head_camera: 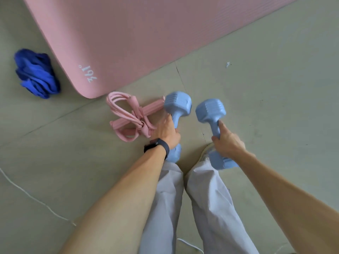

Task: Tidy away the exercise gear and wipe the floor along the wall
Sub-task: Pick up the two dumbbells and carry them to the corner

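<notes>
Gear pickup step: left hand [166, 133] gripping 1 blue dumbbell [177, 105], right hand [226, 142] gripping the other dumbbell [210, 111]. Next: probably stowing both, pink pull rope [132, 116] remaining.

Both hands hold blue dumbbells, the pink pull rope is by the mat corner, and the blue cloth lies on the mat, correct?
No. The head view shows the blue cloth on the floor beside the mat, not on it. The rest holds: left hand grips the left dumbbell, right hand the right dumbbell.
</notes>
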Tool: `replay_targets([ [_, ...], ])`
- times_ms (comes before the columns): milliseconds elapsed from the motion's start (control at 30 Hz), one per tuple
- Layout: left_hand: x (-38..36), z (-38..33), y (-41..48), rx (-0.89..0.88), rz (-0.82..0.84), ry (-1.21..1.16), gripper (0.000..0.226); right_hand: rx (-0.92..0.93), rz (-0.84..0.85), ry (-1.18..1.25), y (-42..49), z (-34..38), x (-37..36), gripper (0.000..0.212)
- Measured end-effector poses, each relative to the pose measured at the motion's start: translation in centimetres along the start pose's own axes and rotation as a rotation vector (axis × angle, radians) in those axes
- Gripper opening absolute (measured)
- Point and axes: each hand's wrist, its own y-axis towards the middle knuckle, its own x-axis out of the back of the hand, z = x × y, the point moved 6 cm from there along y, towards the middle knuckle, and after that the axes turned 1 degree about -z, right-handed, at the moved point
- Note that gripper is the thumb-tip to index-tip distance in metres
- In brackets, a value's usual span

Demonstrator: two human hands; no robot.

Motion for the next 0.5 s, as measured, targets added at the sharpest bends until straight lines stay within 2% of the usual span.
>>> replay_targets([
  [100,1.4,0.3,-5.6,-0.038,0.034,0.009,0.055,-0.029,0.017,0.013,-7.2,-1.3,0.2,0.064],
  [267,7.5,-1.2,-15.8,-0.078,0.123,0.096,0.039,-0.053,0.004,0.06,-19.7,-1.7,3.4,0.061],
  [500,21.4,-6.4,-31.5,-0.258,0.019,0.064,0.032,0.033,-0.188,0.216,-38.6,0.5,12.2,0.061],
])
